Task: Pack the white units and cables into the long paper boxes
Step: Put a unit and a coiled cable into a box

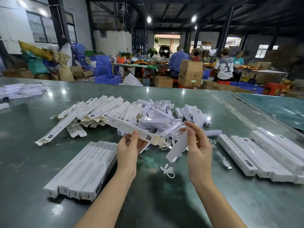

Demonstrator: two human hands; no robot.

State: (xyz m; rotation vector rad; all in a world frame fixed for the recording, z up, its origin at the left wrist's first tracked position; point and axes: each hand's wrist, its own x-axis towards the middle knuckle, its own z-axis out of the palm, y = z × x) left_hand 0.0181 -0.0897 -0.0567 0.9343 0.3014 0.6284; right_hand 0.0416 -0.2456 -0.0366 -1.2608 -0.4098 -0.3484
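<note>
- The left hand grips one long paper box near its open end, thumb on top and fingers curled under, holding it above the table with its far end angled toward the far left.
- The right hand pinches a white unit at its upper end, between thumb and fingertips; the unit hangs tilted, its lower end toward the near edge, just beside the box's open flap.
- Beyond the hands, mid-table, lies a loose heap of white units, with coiled white cables among them.
- To the heap's left, flat unfolded boxes fan out in a pile.
- A single cable lies on the table between the forearms; another cable lies further right.
- Closed boxes sit side by side in a row toward the near left, and a second row lies by the right edge.
- More white boxes are stacked at the far left corner.
</note>
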